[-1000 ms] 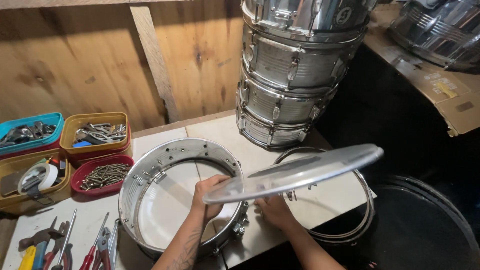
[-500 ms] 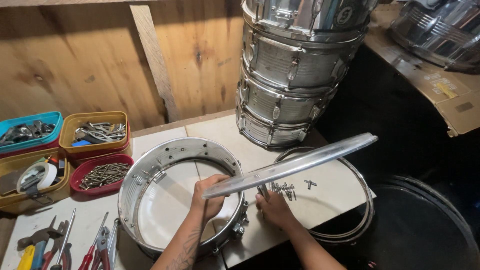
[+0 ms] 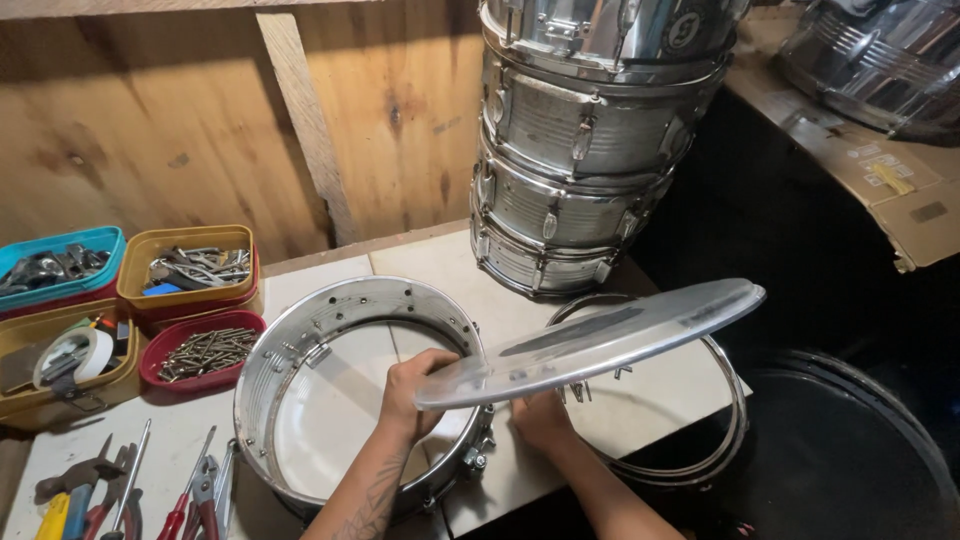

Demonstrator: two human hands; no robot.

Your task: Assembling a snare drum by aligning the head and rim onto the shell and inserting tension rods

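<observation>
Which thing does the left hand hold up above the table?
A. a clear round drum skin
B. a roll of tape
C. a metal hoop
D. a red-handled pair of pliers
A: the left hand grips the near edge of the clear round drum skin, which tilts up over the open drum shell, while the right hand rests on the table under it.

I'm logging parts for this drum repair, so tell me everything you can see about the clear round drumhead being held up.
The drumhead is a thin, translucent plastic disc with a pale rim hoop, lightly smudged. It is held off the bench, tilted, its far right edge raised. The left hand grips its near left edge; the right hand sits beneath it, contact unclear. It hangs partly over the open metal drum shell and a loose metal hoop lying on the white bench.
</observation>
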